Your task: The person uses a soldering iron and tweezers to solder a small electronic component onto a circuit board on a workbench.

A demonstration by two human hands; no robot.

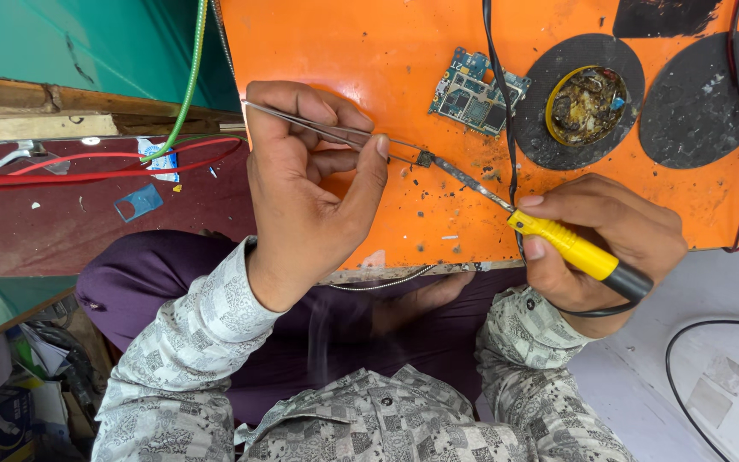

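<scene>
Orange desk (369, 51) across the upper frame, spotted with dark marks, two round black pads at its far right. Purple-clad lap and patterned grey sleeves below its near edge.

Left hand (305, 192) raised from the lap over the desk's near edge, wrist bent, palm turned toward the body. Fingers (344, 115) curled narrow, pinched with the thumb around metal tweezers (327, 130), which lie nearly level, tips aimed right. Small dark component (424, 158) nipped at the tweezer tips, just above the orange surface.

Right hand (596, 244) at the desk's near right edge, wrist resting low, knuckles up. Fingers wrapped closed around the yellow handle of a soldering iron (575, 248), thumb along the top, black cord trailing from its rear. Iron's metal shaft angled up and left, tip meeting the small dark component between the two hands.

Green circuit board (476, 92) lying flat further back, apart from both hands. Round tin of brownish flux (586, 104) on the nearer black pad, just right of the board. Red wires (87, 167) on the maroon surface at left.
</scene>
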